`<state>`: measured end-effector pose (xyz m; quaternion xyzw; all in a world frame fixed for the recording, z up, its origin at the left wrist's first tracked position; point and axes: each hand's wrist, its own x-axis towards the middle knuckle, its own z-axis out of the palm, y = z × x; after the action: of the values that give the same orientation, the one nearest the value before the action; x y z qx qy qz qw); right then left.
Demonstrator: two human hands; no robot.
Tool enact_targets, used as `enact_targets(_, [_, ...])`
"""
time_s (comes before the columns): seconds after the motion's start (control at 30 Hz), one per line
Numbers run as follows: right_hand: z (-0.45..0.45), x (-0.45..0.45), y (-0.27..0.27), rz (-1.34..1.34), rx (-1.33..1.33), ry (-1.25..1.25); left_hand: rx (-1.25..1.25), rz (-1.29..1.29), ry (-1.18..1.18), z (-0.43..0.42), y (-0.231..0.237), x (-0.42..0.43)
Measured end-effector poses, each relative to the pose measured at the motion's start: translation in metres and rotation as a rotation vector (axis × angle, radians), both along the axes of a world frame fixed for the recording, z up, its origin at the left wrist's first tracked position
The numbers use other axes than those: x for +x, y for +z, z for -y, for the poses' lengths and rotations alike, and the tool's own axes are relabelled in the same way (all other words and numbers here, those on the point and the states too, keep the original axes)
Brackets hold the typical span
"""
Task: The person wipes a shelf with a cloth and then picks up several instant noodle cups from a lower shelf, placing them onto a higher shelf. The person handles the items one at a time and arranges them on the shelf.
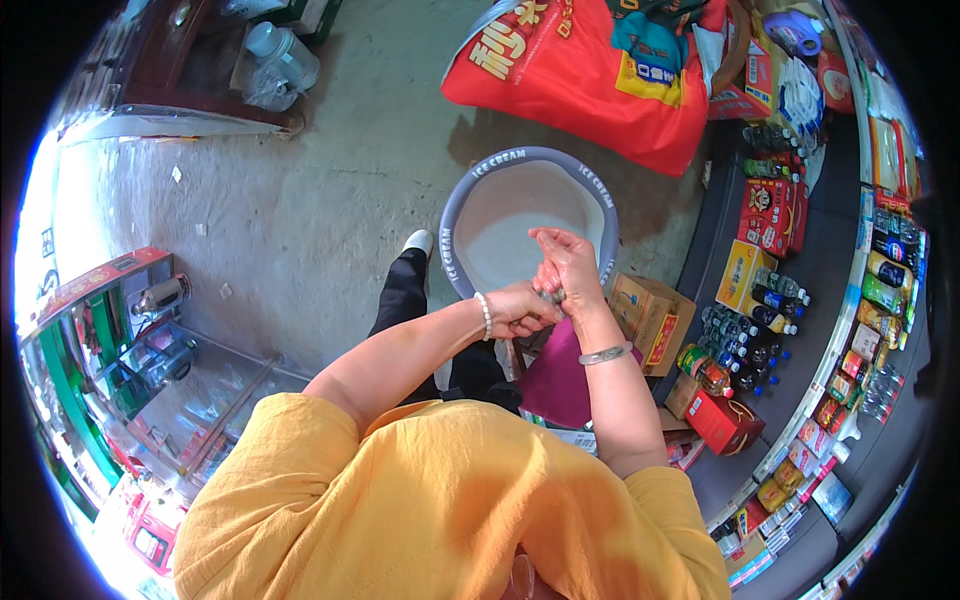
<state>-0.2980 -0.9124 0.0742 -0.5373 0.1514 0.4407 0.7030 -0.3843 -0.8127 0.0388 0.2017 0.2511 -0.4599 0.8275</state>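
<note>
My left hand (519,309), with a white bead bracelet at its wrist, meets my right hand (564,271) over the near edge of a large round basin (454,195). The basin has a grey-purple lettered rim and holds whitish, cloudy liquid (517,202). Between the hands a bit of a small greyish wad (553,296) shows; both are closed around it, and the fingers hide most of it. My right hand's fingers are curled and look wet. A pale green bangle (606,353) circles the right forearm.
A big red bag (570,82) lies beyond the basin. Cardboard boxes (637,315) and shelves with bottles (727,330) line the right. A glass display case (225,390) stands at left, a translucent plastic jug (289,60) at upper left. Purple fabric (551,379) lies beneath the right forearm.
</note>
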Motion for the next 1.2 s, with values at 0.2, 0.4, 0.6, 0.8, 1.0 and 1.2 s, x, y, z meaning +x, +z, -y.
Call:
enact_targets(0.2, [-0.011,-0.003,-0.035,0.095,-0.205,-0.095,0.641,0.092,-0.030,0.011,-0.007,0.005])
enact_targets(0.4, [-0.011,-0.011,-0.060,0.094,-0.323,-0.193,1.184,0.367,-0.180,0.028,-0.041,-0.003])
enact_targets(0.6, [-0.002,-0.014,-0.087,0.049,-0.385,-0.359,1.379,0.433,-0.162,0.034,-0.051,-0.007])
enact_targets(0.8, [0.007,-0.023,-0.075,0.088,-0.345,-0.321,1.372,0.668,-0.176,0.008,-0.052,-0.013])
enact_targets(1.0, [0.039,-0.018,-0.027,0.330,-0.275,-0.109,0.215,-0.024,-0.033,-0.039,-0.029,-0.008])
enact_targets(1.2, [0.033,-0.007,-0.005,0.193,0.339,-0.255,-0.525,0.096,0.052,-0.025,0.006,-0.019])
